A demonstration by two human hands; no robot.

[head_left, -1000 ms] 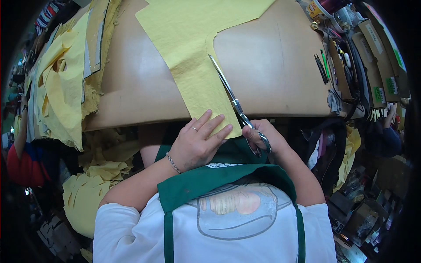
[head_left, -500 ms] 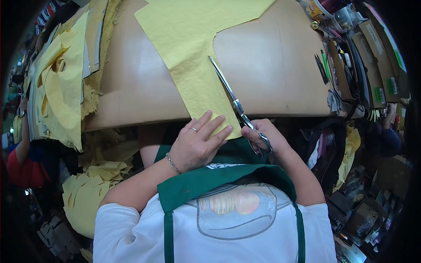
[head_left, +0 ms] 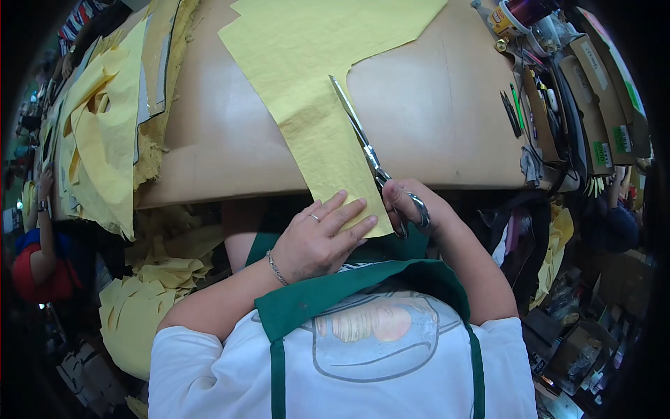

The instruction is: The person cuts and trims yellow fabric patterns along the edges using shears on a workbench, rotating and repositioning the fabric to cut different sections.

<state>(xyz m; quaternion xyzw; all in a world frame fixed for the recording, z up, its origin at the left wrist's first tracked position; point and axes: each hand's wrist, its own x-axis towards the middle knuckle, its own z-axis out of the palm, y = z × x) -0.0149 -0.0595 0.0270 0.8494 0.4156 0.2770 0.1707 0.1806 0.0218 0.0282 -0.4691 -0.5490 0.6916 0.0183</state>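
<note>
A piece of yellow fabric (head_left: 328, 150) lies on the tabletop, its narrow near end reaching past the table edge. My left hand (head_left: 314, 241) grips that end, fingers stretched over the top and the thumb hidden. Through the handle loops of the metal scissors (head_left: 363, 140), my right hand (head_left: 419, 206) has its thumb and fingers closed. The blades look nearly together and lie along the fabric's right edge, with the tip over the fabric just below the inner corner.
Layered yellow fabric and board patterns (head_left: 105, 119) hang over the table's left side. Yellow scraps (head_left: 139, 314) are heaped below. Pens (head_left: 513, 112), cardboard boxes (head_left: 590, 105) and a tub (head_left: 508, 19) stand at the right. Another person's arm (head_left: 43, 230) shows at far left.
The fabric has slid slightly toward me with my left hand. The scissors have moved forward along its right edge, their tip now closer to the inner corner.
</note>
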